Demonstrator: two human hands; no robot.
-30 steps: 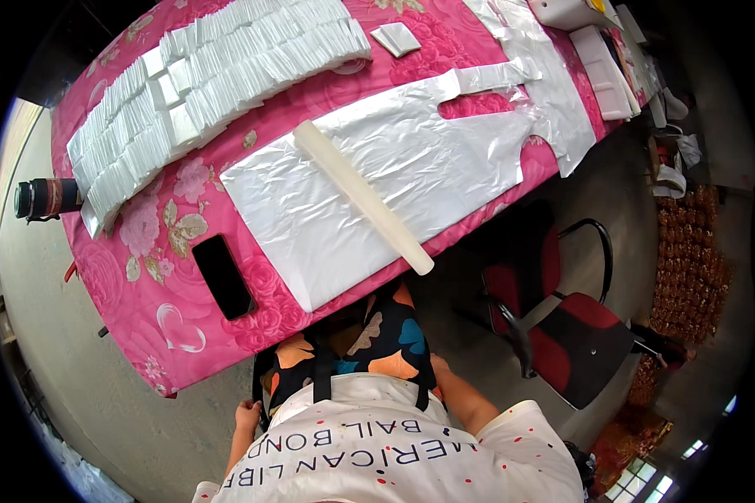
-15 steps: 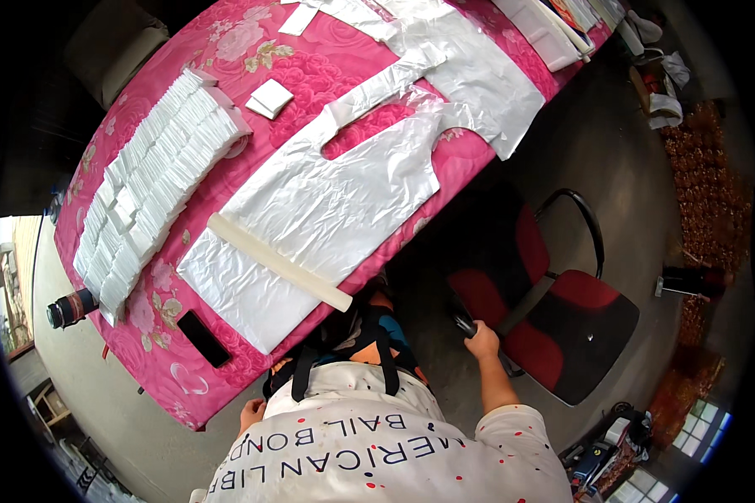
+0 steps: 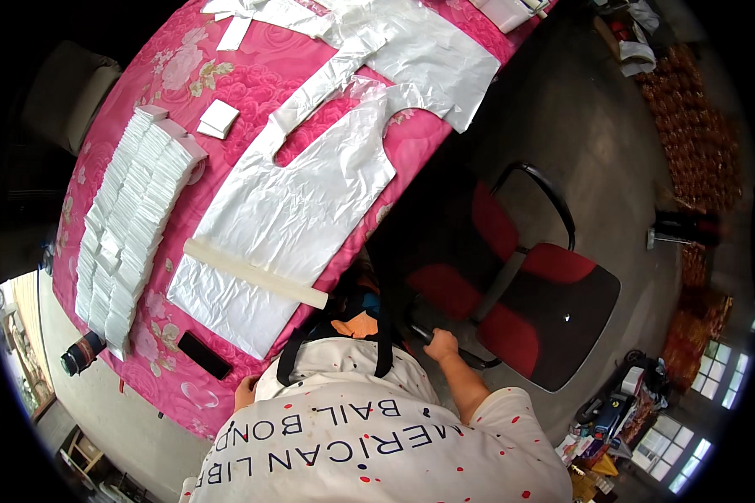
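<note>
My right hand (image 3: 442,344) is closed around the black armrest of a red and black office chair (image 3: 554,310), at my right side. My left hand (image 3: 245,391) hangs low by the near table edge, partly hidden by my shirt, so its fingers cannot be made out. In front of me a large white plastic vest-style bag (image 3: 302,201) lies flat on the table. A cream-coloured flat strip (image 3: 256,274) lies across its lower part. Close to the left hand, a black phone (image 3: 204,355) rests on the pink floral tablecloth (image 3: 169,381).
Rows of folded white bundles (image 3: 134,218) cover the table's left side, with a small folded white piece (image 3: 218,118) beyond. A dark cylindrical object (image 3: 83,354) sits by the left edge. More white plastic (image 3: 428,59) lies at the far end. Reddish-brown bundles (image 3: 692,126) line the right.
My right hand has drawn in closer to my body, and the chair has shifted toward me with it. The view has turned somewhat. The left hand stays low by the table.
</note>
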